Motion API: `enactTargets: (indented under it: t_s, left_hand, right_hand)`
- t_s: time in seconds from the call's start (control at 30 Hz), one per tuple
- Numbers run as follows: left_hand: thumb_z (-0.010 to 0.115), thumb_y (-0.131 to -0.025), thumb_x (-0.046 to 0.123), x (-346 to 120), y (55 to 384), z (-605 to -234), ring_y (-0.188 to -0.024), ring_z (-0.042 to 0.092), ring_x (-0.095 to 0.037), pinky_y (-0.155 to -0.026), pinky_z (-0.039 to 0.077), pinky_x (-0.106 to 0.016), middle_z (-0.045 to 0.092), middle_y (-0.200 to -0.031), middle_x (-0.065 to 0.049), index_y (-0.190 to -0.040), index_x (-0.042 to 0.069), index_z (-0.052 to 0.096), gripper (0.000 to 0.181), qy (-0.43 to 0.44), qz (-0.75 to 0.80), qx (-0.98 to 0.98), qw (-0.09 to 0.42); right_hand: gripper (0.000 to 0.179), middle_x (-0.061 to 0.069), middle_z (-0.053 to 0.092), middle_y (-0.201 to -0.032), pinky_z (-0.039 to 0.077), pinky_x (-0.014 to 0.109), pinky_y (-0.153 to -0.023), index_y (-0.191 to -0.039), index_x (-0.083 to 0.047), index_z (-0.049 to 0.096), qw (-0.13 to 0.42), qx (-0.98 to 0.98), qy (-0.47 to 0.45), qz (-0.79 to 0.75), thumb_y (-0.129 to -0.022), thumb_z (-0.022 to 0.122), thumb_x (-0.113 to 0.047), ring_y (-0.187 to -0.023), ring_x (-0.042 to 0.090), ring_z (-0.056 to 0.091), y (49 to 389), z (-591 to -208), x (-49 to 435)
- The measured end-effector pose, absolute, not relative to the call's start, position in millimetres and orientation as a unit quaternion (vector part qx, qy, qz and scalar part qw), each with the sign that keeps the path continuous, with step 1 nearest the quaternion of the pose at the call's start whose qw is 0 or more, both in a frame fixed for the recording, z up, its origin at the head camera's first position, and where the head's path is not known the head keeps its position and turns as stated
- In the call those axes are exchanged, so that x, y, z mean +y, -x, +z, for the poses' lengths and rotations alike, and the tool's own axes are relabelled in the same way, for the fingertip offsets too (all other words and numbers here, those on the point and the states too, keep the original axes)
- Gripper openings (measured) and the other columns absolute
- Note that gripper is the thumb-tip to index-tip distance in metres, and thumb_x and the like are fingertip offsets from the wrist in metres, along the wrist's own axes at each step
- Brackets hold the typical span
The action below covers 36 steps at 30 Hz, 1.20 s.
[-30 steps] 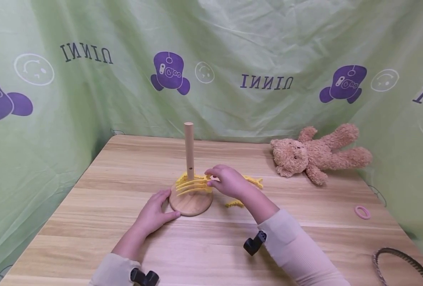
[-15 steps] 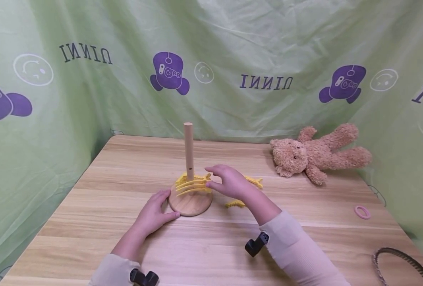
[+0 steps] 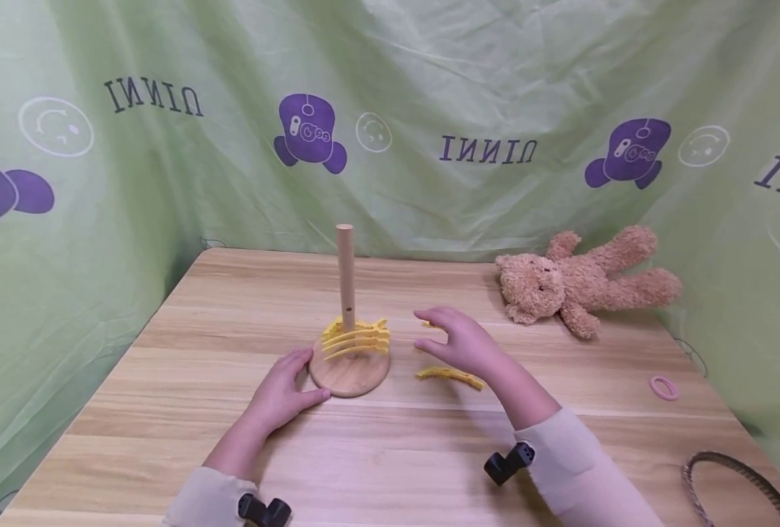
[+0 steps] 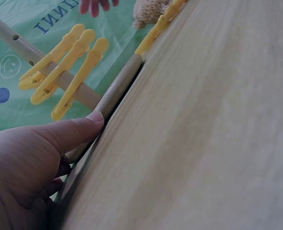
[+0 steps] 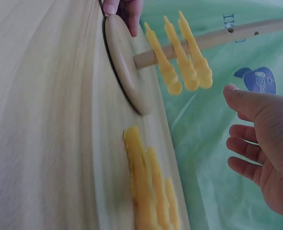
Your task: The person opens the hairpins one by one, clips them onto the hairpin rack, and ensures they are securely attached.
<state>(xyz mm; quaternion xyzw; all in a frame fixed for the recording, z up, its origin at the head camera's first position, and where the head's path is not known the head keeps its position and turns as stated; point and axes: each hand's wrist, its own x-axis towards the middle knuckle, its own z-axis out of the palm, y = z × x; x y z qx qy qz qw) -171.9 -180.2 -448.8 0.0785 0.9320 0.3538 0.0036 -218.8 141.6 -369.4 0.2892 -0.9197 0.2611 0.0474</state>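
The left hand (image 3: 283, 391) is gripping the edge of a round wooden base (image 3: 350, 377), its thumb pressing the near rim and its other fingers lying along the left side. The right hand (image 3: 458, 340) is hovering above the tabletop, released, with its thumb and fingers standing well apart.

Three yellow pieces (image 5: 182, 62) are sitting across the lower part of an upright wooden post (image 3: 346, 271), one above another, just over the base. The right fingertips are pointing toward them from the right, near but not touching. A loose yellow piece (image 3: 450, 375) is lying on the near side of the right hand, and more yellow (image 3: 431, 325) is showing behind its fingers, mostly hidden.

Beneath everything, a pale wood-grain table (image 3: 363, 454) is spreading out to rounded far corners. Toward its right side, a brown teddy bear (image 3: 570, 285) is lying at the back, a pink ring (image 3: 668, 398) is resting farther forward, and a dark hoop (image 3: 752, 474) is curving near the front edge. Green fabric (image 3: 403, 197) with purple figures is hanging around the table.
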Motion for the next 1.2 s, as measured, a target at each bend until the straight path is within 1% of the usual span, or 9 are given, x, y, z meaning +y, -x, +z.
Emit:
enactTargets:
  t_s: [0.2, 0.37, 0.43, 0.63, 0.8, 1.0, 1.2]
  left_hand:
    - [0.079, -0.080, 0.035, -181, 172, -449, -0.144, 0.029, -0.046, -0.119, 0.025, -0.059, 0.042, -0.149, -0.028, -0.143, -0.009, 0.041, 0.086, -0.080, 0.354, 0.932, 0.002]
    - [0.079, -0.080, 0.035, -181, 172, -449, -0.143, 0.031, -0.047, -0.119, 0.026, -0.059, 0.043, -0.148, -0.028, -0.142, -0.010, 0.041, 0.085, -0.084, 0.353, 0.932, -0.002]
    - [0.079, -0.080, 0.035, -182, 172, -449, -0.143, 0.030, -0.047, -0.118, 0.026, -0.059, 0.043, -0.148, -0.028, -0.142, -0.010, 0.041, 0.085, -0.084, 0.353, 0.932, -0.002]
    - [0.078, -0.081, 0.037, -182, 172, -449, -0.143, 0.030, -0.047, -0.118, 0.025, -0.060, 0.041, -0.149, -0.029, -0.143, -0.009, 0.041, 0.086, -0.082, 0.353, 0.932, 0.004]
    - [0.078, -0.081, 0.038, -182, 173, -450, -0.144, 0.029, -0.047, -0.119, 0.025, -0.060, 0.040, -0.150, -0.028, -0.145, -0.008, 0.040, 0.087, -0.078, 0.354, 0.932, 0.009]
    - [0.078, -0.081, 0.039, -182, 173, -451, -0.144, 0.028, -0.046, -0.119, 0.025, -0.060, 0.039, -0.151, -0.028, -0.145, -0.007, 0.039, 0.089, -0.078, 0.355, 0.931, 0.011]
    - [0.078, -0.081, 0.039, -182, 173, -451, -0.144, 0.028, -0.046, -0.119, 0.025, -0.060, 0.039, -0.151, -0.028, -0.145, -0.008, 0.040, 0.088, -0.078, 0.354, 0.932, 0.009]
  right_hand:
    - [0.051, 0.020, 0.062, -0.130, 0.048, 0.054, -0.102, -0.134, -0.004, 0.058, 0.038, -0.929, -0.254, 0.268, -0.090, 0.070, -0.028, -0.117, 0.037, 0.060, 207, -383, 168]
    - [0.052, 0.024, 0.059, -0.131, 0.047, 0.057, -0.102, -0.134, -0.003, 0.058, 0.033, -0.935, -0.224, 0.272, -0.089, 0.072, -0.027, -0.116, 0.040, 0.060, 198, -400, 189]
    - [0.052, 0.024, 0.059, -0.131, 0.047, 0.057, -0.101, -0.133, -0.004, 0.059, 0.030, -0.936, -0.213, 0.277, -0.088, 0.073, -0.027, -0.115, 0.040, 0.060, 195, -405, 195]
    - [0.052, 0.025, 0.057, -0.132, 0.046, 0.060, -0.102, -0.131, -0.004, 0.061, 0.026, -0.939, -0.190, 0.287, -0.086, 0.075, -0.028, -0.118, 0.043, 0.058, 188, -419, 210]
    - [0.051, 0.020, 0.061, -0.126, 0.047, 0.057, -0.102, -0.127, -0.004, 0.064, 0.034, -0.936, -0.187, 0.297, -0.083, 0.077, -0.026, -0.114, 0.039, 0.060, 186, -429, 218]
    - [0.050, 0.012, 0.065, -0.119, 0.049, 0.054, -0.100, -0.124, -0.007, 0.066, 0.026, -0.934, -0.178, 0.308, -0.081, 0.079, -0.028, -0.111, 0.032, 0.062, 185, -438, 224]
    - [0.041, 0.008, 0.067, -0.112, 0.050, 0.051, -0.098, -0.117, -0.009, 0.069, 0.033, -0.935, -0.181, 0.302, -0.081, 0.080, -0.026, -0.107, 0.029, 0.063, 186, -442, 226]
